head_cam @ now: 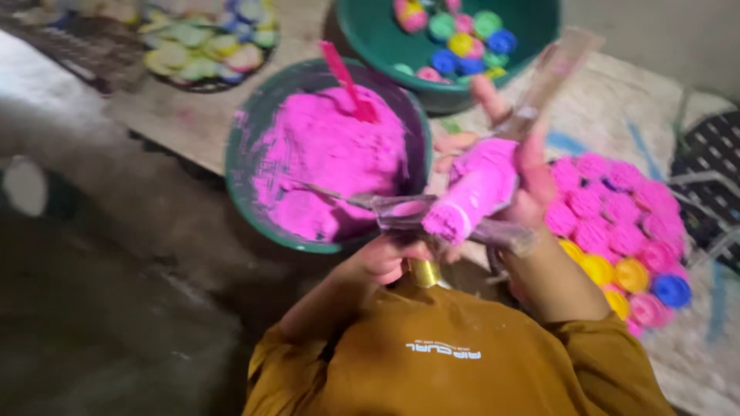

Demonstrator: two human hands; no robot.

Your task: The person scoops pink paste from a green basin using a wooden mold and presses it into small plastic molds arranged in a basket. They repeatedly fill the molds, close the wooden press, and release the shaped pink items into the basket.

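My right hand (530, 179) is wrapped around a clear plastic bag (479, 185) packed with bright pink paste, and the bag's empty top sticks up past my fingers. My left hand (383, 260) is closed on the bag's lower clear end, just in front of my mustard shirt. A shiny yellow piece (424, 272) shows at that hand's edge. A thin metal spoon (331, 193) lies from the bag's end into the green bowl (248, 135) of pink paste. A pink spatula (348, 80) stands in that paste.
To the right lies a cluster of pink-filled caps (617, 202) with yellow and blue ones (669, 290) at its near edge. A second green bowl (370, 31) behind holds mixed coloured caps. A round tray of pale caps (206, 45) sits far left.
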